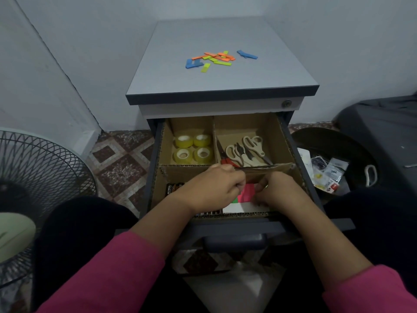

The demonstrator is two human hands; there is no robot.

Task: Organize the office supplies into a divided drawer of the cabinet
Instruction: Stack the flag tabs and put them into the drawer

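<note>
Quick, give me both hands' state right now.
Left hand: fingers curled shut in the drawer's front section; what it grips cannot be told.
Right hand: fingers curled on the pink notes.

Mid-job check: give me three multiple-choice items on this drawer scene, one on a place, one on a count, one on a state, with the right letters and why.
1. Where do the scissors lie?
A. back right compartment
B. back left compartment
C. on the cabinet top

2. How many tape rolls sit in the back left compartment?
A. two
B. four
C. six

3. What state is the divided drawer in?
A. shut
B. pulled out, with both hands inside
C. lifted out onto the floor

Answers: 1 A, the scissors lie right of the cardboard divider at the back. 2 B, the rolls stand two by two. 3 B, the left hand and right hand work over pink paper in the front section, while coloured strips wait on the cabinet top.
</note>
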